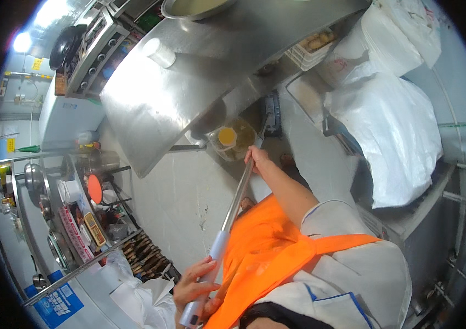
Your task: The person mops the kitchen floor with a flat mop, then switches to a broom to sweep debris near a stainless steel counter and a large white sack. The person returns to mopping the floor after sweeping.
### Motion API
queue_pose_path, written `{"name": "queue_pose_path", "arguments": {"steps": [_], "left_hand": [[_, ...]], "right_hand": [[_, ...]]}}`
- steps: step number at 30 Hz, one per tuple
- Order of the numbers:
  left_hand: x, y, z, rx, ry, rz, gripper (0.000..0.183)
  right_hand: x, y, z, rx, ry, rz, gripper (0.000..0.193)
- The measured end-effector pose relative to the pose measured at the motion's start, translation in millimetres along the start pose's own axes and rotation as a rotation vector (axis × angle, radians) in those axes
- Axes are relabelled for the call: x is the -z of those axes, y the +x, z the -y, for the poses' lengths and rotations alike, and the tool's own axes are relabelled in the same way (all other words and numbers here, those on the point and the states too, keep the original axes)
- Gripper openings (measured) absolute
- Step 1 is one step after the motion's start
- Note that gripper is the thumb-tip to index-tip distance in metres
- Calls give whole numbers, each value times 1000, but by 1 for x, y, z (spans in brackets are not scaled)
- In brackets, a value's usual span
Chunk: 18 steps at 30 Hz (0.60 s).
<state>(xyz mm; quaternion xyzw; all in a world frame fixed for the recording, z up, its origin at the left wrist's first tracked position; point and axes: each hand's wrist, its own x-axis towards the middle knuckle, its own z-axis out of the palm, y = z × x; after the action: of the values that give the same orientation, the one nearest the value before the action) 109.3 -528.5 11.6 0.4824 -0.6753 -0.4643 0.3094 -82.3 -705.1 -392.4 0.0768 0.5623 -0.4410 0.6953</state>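
Observation:
A long-handled mop (237, 196) slants from the lower middle toward the floor under the steel table. Its shaft is bare metal, and a pale lilac grip covers the near end. My left hand (197, 288) is wrapped round that grip, low in the picture. Farther down the shaft, my right hand (257, 158) is closed around the metal. The dark, narrow mop head (273, 112) rests on the floor at the table's shaded edge; its underside is hidden. Just left of it stands a clear plastic jug (232, 140) with a yellow top, close to my right hand.
The steel table (150, 104) carries a white cup (159, 53) and a large metal bowl (197, 8). White plastic sacks (389, 137) are piled at right, near a white crate (311, 49). A rack (82, 260) with pans and boxes lines the left; a stove (93, 55) stands beyond.

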Motion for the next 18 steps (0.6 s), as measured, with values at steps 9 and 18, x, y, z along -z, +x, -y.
{"name": "queue_pose_path", "arguments": {"steps": [9, 18], "left_hand": [[-15, -91, -8, 847, -6, -104, 28], [-69, -198, 143, 1284, -101, -263, 30]], "right_hand": [[8, -1, -60, -95, 283, 57, 18], [62, 33, -84, -240, 352, 181, 6]]}}
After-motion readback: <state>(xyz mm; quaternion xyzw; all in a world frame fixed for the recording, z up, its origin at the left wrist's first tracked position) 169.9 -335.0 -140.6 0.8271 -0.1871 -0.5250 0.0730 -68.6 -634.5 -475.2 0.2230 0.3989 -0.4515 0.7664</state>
